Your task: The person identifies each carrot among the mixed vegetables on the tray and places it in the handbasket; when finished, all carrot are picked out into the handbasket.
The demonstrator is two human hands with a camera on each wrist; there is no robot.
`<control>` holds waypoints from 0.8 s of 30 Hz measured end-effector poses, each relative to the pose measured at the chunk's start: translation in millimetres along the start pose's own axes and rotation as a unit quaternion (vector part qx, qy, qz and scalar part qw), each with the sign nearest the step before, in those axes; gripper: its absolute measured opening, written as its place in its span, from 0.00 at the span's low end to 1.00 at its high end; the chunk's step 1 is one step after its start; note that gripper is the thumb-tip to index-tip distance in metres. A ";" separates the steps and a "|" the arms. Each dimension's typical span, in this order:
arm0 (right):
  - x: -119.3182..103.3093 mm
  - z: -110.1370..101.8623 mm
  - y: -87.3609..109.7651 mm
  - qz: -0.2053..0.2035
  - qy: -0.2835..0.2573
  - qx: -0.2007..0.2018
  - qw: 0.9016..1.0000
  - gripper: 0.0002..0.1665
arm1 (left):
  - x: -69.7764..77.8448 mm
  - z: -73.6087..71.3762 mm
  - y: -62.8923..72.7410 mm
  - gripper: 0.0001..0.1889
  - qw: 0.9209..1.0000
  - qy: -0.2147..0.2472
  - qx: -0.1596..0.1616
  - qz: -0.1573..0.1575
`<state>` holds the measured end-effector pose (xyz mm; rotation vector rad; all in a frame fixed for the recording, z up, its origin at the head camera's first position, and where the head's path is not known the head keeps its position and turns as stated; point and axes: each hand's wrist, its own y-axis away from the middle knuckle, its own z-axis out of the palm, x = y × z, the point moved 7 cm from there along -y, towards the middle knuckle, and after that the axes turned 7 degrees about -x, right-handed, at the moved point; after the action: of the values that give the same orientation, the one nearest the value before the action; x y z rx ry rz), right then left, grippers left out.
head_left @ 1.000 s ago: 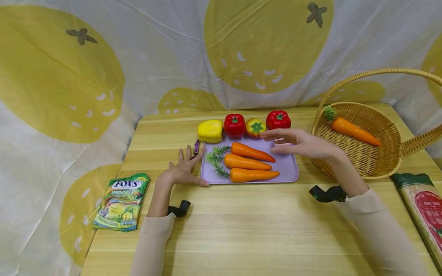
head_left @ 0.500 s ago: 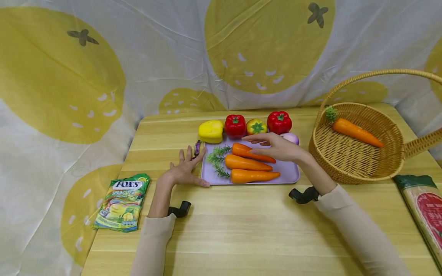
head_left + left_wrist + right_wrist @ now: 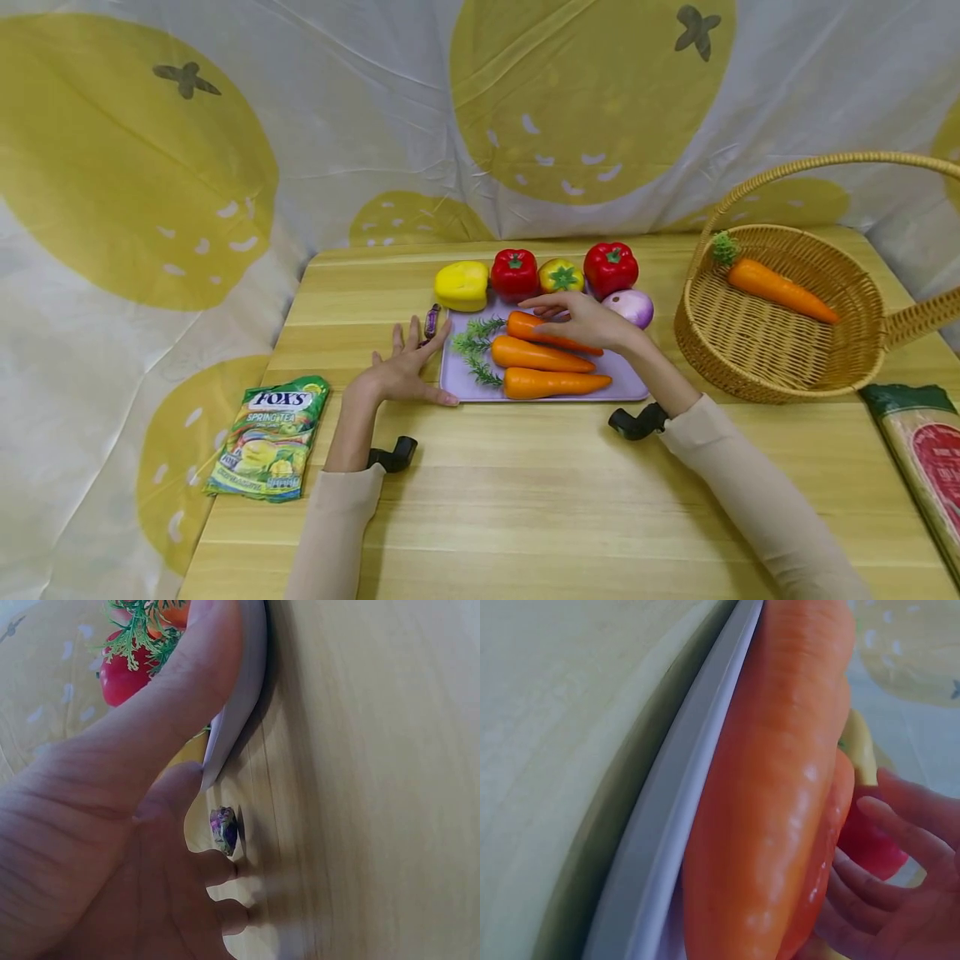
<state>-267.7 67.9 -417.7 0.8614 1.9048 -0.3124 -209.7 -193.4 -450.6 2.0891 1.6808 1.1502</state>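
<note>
Three orange carrots with green tops lie side by side on a lilac tray (image 3: pixel 468 390). My right hand (image 3: pixel 592 321) is over the farthest carrot (image 3: pixel 522 323), its loosely bent fingers beyond the carrot and the thumb over its near side. In the right wrist view, the near carrot (image 3: pixel 769 802) fills the middle, and the fingers (image 3: pixel 907 832) curve behind the carrots. My left hand (image 3: pixel 401 375) spreads its fingers on the table at the tray's left end, thumb at the near corner. A small purple wrapped candy (image 3: pixel 432 321) lies by those fingers, also seen in the left wrist view.
Along the tray's far side sit a yellow pepper (image 3: pixel 461 286), two red peppers, a yellow-red one (image 3: pixel 561 276) and a purple-white onion-like vegetable (image 3: pixel 630 308). A wicker basket (image 3: pixel 701 346) holding one carrot stands right. A candy bag (image 3: pixel 266 442) lies left, another package (image 3: pixel 922 450) far right.
My right hand has moved left from the tray's right end to the farthest carrot and come lower, uncovering the purple-white vegetable. My left hand has stayed put.
</note>
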 end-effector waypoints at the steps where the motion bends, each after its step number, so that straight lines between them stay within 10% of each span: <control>1: 0.1 0.5 -1.0 0.002 0.002 0.000 1.000 0.27 | 0.0 -0.1 0.6 0.65 1.000 0.000 0.000 -0.001; 24: 1.4 6.1 -11.1 0.013 0.018 0.015 1.000 0.27 | 0.3 -0.1 0.6 0.66 1.000 0.008 0.000 -0.003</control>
<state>-271.5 57.2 -423.4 0.9178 1.9253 -0.3117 -209.4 -193.3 -450.1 2.0795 1.6935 1.1676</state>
